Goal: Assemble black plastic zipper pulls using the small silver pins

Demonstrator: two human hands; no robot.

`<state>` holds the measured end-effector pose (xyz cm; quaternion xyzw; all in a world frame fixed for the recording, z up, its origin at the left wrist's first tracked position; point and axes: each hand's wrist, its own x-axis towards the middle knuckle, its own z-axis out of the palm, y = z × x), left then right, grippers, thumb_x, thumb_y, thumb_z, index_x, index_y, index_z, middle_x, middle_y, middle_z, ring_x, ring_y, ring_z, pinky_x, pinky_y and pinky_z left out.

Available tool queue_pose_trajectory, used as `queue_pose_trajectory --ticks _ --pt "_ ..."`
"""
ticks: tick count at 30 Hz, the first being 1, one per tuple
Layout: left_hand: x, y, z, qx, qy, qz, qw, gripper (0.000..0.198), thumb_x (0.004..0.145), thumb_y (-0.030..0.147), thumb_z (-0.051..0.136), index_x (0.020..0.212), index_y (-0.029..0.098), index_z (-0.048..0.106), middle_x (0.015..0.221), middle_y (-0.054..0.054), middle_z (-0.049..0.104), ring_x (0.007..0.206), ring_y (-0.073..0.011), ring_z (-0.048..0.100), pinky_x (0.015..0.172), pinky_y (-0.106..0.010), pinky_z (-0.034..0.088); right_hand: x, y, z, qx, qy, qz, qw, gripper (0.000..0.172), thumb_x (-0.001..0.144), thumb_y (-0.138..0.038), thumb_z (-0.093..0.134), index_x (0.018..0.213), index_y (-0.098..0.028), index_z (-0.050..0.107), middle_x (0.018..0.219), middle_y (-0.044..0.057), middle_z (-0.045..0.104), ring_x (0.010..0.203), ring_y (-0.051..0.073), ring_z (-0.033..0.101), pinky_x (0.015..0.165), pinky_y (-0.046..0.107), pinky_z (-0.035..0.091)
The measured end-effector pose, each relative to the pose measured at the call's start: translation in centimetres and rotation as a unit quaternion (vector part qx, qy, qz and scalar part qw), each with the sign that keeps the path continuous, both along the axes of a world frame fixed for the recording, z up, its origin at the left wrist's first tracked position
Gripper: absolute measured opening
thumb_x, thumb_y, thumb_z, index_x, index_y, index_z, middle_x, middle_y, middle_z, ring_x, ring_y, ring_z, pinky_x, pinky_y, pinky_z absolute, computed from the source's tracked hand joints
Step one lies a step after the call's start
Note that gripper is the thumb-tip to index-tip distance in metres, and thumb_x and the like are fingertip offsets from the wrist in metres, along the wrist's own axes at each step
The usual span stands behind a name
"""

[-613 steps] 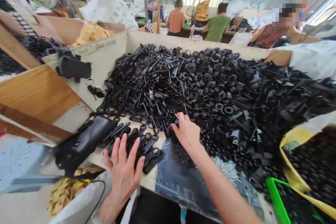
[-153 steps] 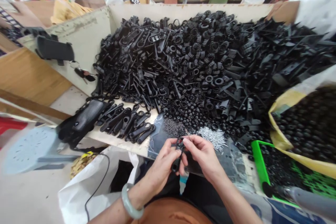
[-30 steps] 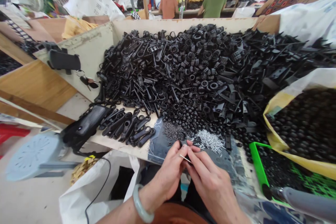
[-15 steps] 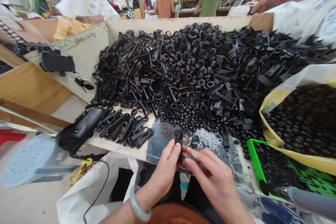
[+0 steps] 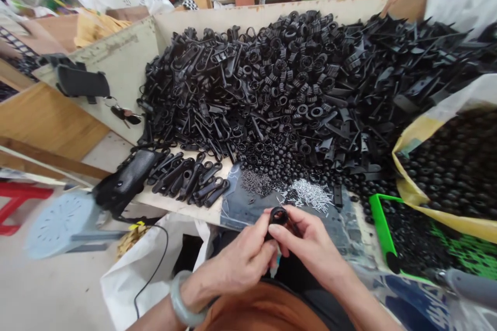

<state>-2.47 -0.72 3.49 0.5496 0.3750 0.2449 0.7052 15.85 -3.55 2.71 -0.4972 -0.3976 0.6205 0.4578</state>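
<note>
Both hands meet over my lap at the bench's front edge, gripping one black plastic handle part with a ring end (image 5: 278, 214). My left hand (image 5: 248, 251) is closed round its body, which the fingers mostly hide. My right hand (image 5: 306, 238) pinches the ring end, thumb on the near side. Just beyond lie a heap of silver pins (image 5: 308, 195) and a small pile of tiny dark pieces (image 5: 256, 182). Behind those are loose black balls (image 5: 279, 163). To the left, several black handle parts (image 5: 190, 181) lie in a row.
Large heaps of black handles (image 5: 186, 77), toothed rings (image 5: 287, 72) and flat blades (image 5: 373, 88) fill the bench. On the right stand a yellow-edged sack of balls (image 5: 462, 155) and a green tray (image 5: 380, 227). A blue stool (image 5: 62, 222) is at left. People sit beyond the back board.
The held part has come closer to my body and tilted, its ring end turned up. My right hand has moved from beside it to grip the ring. The view has tipped down.
</note>
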Motion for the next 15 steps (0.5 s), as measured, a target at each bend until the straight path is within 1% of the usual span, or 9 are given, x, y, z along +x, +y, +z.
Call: queue_pose_trajectory --ticks 1,2,5,7,9,10,11,12,15 --pt "0.0 -0.2 -0.3 0.009 0.01 0.029 0.999 0.039 0.092 0.027 0.071 0.13 0.021 0.07 0.088 -0.006 0.071 0.081 -0.0188 0.06 0.088 -0.029 0.047 -0.3 -0.2 -0.1 0.006 -0.003 -0.009 1.0 0.034 0.087 -0.05 0.075 0.091 -0.017 0.068 0.063 -0.004 0.058 0.05 0.01 0.054 0.049 0.021 0.046" --pt "0.1 -0.3 -0.6 0.011 0.023 0.039 0.999 0.041 0.091 0.026 0.072 0.132 0.021 0.069 0.086 -0.005 0.071 0.082 -0.0193 0.06 0.09 -0.03 0.047 -0.6 -0.3 -0.3 0.01 -0.005 -0.018 1.0 0.033 0.088 -0.05 0.074 0.091 -0.018 0.068 0.062 -0.004 0.059 0.049 0.011 0.056 0.048 0.022 0.047" --pt "1.0 0.1 -1.0 -0.029 0.031 -0.009 0.999 0.04 0.097 0.034 0.064 0.134 0.019 0.067 0.079 -0.003 0.067 0.07 -0.0177 0.059 0.079 -0.031 0.049 -1.1 -0.4 -1.1 0.003 -0.003 -0.038 0.999 0.033 0.09 -0.052 0.07 0.089 -0.019 0.066 0.056 -0.005 0.058 0.043 0.013 0.057 0.043 0.024 0.048" --pt "1.6 0.6 -0.9 -0.039 -0.002 -0.02 0.999 0.037 0.1 0.039 0.06 0.13 0.02 0.069 0.09 -0.006 0.07 0.077 -0.019 0.063 0.078 -0.031 0.051 -0.9 -0.4 -1.6 0.011 -0.024 -0.068 0.997 0.033 0.088 -0.051 0.073 0.088 -0.019 0.069 0.057 -0.004 0.059 0.044 0.013 0.057 0.043 0.024 0.048" --pt "1.8 1.0 -0.5 0.017 -0.015 0.018 1.0 0.03 0.098 0.039 0.063 0.118 0.021 0.075 0.108 -0.009 0.071 0.095 -0.023 0.066 0.088 -0.033 0.05 -0.5 -0.3 -1.8 0.056 -0.074 -0.107 0.99 0.03 0.084 -0.047 0.077 0.091 -0.018 0.075 0.073 0.002 0.069 0.058 0.016 0.063 0.052 0.026 0.053" --pt "1.7 1.1 -0.4 0.063 -0.004 0.042 0.997 0.025 0.097 0.038 0.065 0.111 0.021 0.078 0.112 -0.01 0.071 0.101 -0.0243 0.065 0.092 -0.033 0.049 -0.3 -0.2 -1.9 0.084 -0.103 -0.127 0.983 0.028 0.082 -0.045 0.079 0.09 -0.018 0.077 0.082 0.005 0.073 0.067 0.018 0.066 0.057 0.027 0.055" --pt "1.5 1.0 -0.3 0.108 0.018 0.056 0.992 0.021 0.096 0.037 0.067 0.103 0.021 0.08 0.109 -0.009 0.072 0.102 -0.0246 0.065 0.093 -0.033 0.047 -0.2 -0.1 -1.9 0.104 -0.126 -0.141 0.976 0.026 0.081 -0.043 0.08 0.088 -0.019 0.078 0.087 0.006 0.074 0.072 0.019 0.066 0.06 0.027 0.055" --pt "1.3 0.9 -0.4 0.145 0.044 0.064 0.986 0.02 0.096 0.037 0.067 0.094 0.021 0.08 0.1 -0.008 0.072 0.097 -0.0237 0.064 0.089 -0.032 0.047 -0.2 0.0 -1.9 0.112 -0.14 -0.147 0.973 0.024 0.081 -0.043 0.08 0.084 -0.019 0.078 0.085 0.005 0.073 0.072 0.018 0.065 0.06 0.026 0.054" --pt "0.3 0.6 -0.8 0.207 0.128 0.057 0.968 0.031 0.1 0.04 0.059 0.079 0.021 0.072 0.073 -0.003 0.063 0.072 -0.019 0.058 0.07 -0.03 0.043 -1.0 0.6 -2.1 0.084 -0.131 -0.132 0.979 0.028 0.083 -0.046 0.078 0.077 -0.018 0.074 0.065 -0.001 0.062 0.057 0.014 0.055 0.052 0.024 0.048"
